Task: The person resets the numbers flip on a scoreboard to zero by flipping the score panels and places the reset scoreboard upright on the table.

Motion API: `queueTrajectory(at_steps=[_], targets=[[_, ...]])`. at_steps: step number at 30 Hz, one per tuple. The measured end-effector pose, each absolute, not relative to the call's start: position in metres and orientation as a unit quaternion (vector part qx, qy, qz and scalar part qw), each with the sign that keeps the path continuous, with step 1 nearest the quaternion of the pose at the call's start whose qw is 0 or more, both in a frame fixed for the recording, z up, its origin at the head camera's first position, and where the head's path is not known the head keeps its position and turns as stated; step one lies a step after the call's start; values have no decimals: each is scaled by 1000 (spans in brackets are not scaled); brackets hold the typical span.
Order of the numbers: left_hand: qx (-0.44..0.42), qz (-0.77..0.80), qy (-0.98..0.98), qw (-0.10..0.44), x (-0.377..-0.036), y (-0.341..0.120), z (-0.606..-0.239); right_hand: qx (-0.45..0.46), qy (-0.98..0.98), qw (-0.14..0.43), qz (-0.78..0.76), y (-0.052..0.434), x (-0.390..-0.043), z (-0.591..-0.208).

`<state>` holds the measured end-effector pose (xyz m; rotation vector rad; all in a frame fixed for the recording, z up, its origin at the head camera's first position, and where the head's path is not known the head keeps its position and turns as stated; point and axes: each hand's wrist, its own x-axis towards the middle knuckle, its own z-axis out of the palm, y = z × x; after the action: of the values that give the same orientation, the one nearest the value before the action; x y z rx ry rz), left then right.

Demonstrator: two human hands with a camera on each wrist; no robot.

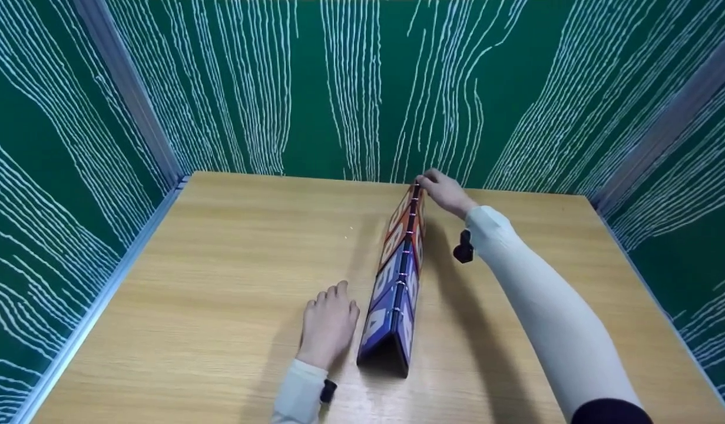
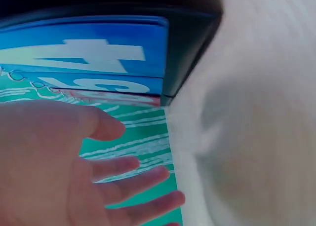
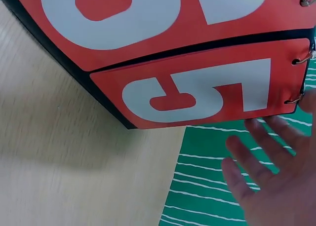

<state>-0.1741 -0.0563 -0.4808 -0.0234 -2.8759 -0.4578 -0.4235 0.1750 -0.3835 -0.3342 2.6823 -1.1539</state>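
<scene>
A tent-shaped flip scoreboard stands lengthwise on the table, its ring-bound ridge on top. White numbers show on blue cards at the near end and red cards at the far end. My right hand touches the top of the far end. In the right wrist view its fingers are spread and fairly straight, with fingertips right at the edge of the red card. Beside the near end, to its left, my left hand is low over the table with loosely extended fingers, holding nothing.
The wooden table reaches back to a green wall with white wavy lines. Similar green panels stand at left and right, with grey posts in the corners. Dark wrist devices sit on both white sleeves.
</scene>
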Motion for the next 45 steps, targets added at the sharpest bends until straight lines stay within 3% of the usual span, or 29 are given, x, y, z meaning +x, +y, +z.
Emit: queueTrajectory(at_steps=[16,34,45], targets=[[-113,-345,-931,-45,-192,-79,-477,-127,901,81,-407,168,-425,-373],[-170,-396,-897,-95,-190,-78,-491,-127,902,98,-401,172,-420,-375],[-236,-426,-848,-209,-178,-95,-483,-124,908,95,-389,173,-420,-379]])
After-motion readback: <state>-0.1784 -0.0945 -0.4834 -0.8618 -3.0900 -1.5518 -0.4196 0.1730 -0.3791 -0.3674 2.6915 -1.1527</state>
